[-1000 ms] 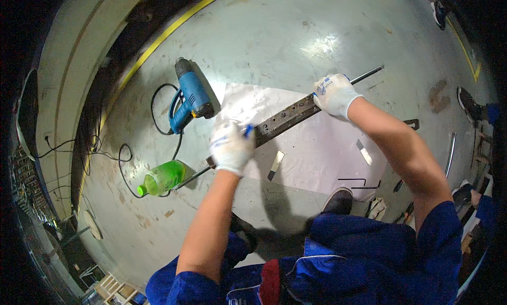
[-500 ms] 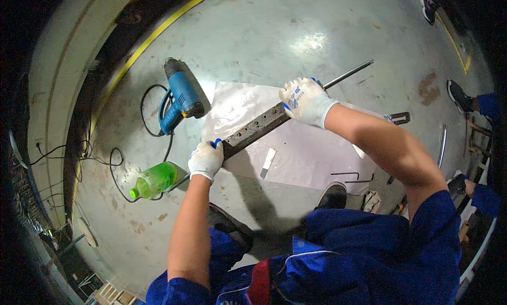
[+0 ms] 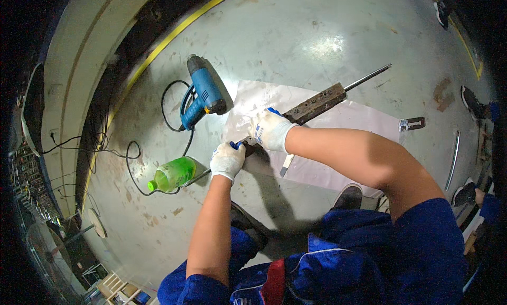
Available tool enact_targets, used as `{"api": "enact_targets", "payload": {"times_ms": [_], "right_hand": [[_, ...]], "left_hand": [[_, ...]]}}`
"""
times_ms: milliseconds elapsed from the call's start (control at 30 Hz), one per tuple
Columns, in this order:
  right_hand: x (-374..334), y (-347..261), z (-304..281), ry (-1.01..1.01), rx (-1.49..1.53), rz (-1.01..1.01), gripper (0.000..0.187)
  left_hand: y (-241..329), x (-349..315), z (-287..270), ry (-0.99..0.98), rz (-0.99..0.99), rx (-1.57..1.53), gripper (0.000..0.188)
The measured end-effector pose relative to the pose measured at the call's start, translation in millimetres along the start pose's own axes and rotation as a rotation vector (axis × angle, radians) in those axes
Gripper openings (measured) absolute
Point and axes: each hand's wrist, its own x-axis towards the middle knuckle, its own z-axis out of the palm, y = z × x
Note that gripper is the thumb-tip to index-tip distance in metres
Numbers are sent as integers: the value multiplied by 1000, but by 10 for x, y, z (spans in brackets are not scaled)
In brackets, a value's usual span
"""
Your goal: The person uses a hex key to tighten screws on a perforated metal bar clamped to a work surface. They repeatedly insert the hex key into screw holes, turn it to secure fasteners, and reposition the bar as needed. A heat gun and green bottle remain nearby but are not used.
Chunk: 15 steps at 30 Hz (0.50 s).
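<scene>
A dark, worn metal bar (image 3: 317, 103) with several holes along its top lies slantwise, low left to upper right. A thin shiny rod (image 3: 369, 77) sticks out beyond its upper right end, and another length of rod (image 3: 198, 178) shows below its lower left end. My left hand (image 3: 228, 160), in a white glove with blue fingertips, is closed on the bar's lower left end. Close by, my right hand (image 3: 270, 130), gloved alike, is closed over the bar farther up. Its grip partly hides the bar. Beneath is a white sheet (image 3: 364, 128), with a white-handled scraper (image 3: 287, 165) on it.
A blue heat gun (image 3: 206, 91) with a black cord lies at the upper left. Left of my left hand lies a green bottle (image 3: 175, 174). A slotted metal piece (image 3: 412, 124) and a metal rod (image 3: 452, 160) are at the right. Another person's shoe (image 3: 471, 102) stands at the right edge.
My right hand has slid from the bar's upper right end down toward my left hand, uncovering that end. The whole view has shifted slightly. My left hand keeps its hold at the lower end.
</scene>
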Motion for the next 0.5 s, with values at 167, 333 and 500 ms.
{"api": "enact_targets", "payload": {"times_ms": [167,333,500], "right_hand": [[122,-77,21,-24,-52,-37,26],[154,-201,-173,3,46,106,31],[221,-125,-8,148,219,228,28]], "left_hand": [[34,-31,89,87,29,14,52],[97,-31,106,116,59,85,41],[186,-22,21,172,283,142,24]]}}
